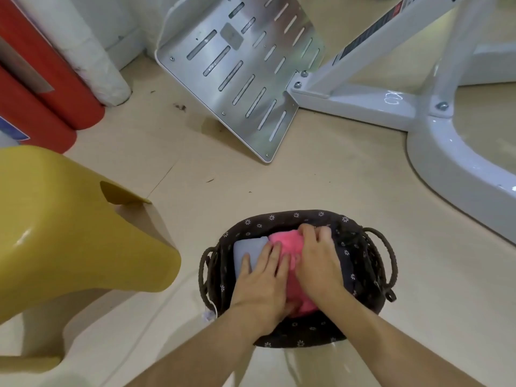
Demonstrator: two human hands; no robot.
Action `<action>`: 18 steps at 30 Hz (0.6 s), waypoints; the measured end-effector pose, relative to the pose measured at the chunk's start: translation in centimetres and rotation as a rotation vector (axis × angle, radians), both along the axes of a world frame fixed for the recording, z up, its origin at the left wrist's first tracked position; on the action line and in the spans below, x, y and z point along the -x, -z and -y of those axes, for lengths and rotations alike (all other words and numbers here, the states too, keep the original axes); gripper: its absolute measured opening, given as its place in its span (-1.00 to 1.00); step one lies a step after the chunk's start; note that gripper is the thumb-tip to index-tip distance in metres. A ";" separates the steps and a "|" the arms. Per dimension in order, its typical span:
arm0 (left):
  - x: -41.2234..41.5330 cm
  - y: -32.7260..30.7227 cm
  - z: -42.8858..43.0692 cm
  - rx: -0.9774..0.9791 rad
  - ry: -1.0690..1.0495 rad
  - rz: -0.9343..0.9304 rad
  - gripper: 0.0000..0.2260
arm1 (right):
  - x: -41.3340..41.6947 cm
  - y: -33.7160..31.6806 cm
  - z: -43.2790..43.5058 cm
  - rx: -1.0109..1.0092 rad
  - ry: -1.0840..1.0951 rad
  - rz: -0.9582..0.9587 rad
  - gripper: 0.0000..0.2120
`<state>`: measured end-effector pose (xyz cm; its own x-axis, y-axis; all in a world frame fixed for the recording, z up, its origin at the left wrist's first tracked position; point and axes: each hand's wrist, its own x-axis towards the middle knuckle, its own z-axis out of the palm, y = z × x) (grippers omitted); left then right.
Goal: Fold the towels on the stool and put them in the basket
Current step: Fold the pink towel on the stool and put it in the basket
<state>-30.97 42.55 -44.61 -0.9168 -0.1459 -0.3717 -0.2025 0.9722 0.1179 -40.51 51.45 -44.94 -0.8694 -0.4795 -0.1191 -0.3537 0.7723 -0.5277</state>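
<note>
On floor [307, 177], in basket [363, 263], flat left hand [262, 286] presses grey towel [245, 247], right hand [318, 261] grips pink towel [284, 241].

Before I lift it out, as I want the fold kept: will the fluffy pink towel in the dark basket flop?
Probably floppy: the fluffy pink towel bulges softly around the right hand pressing it. Its fuzzy pile suggests light weight and little slipping in a grip.

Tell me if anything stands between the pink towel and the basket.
Nothing visible does. The pink towel already lies inside the basket beside the grey towel. The left hand presses flat across both towels; the right hand curls its fingers over the pink one's far end.
</note>
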 end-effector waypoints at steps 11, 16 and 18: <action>1.1 0.8 0.0 -0.008 0.006 0.180 -0.17 | -1.1 2.6 -2.1 -0.364 -0.679 -0.137 -0.26; 0.4 -1.0 1.2 -0.097 -0.012 0.051 -0.27 | -0.2 1.2 -1.8 -0.214 -0.578 -0.092 -0.27; -0.4 -1.5 1.3 -0.037 -0.032 -0.002 -0.43 | -0.4 1.4 -2.0 -0.243 -0.596 0.005 -0.28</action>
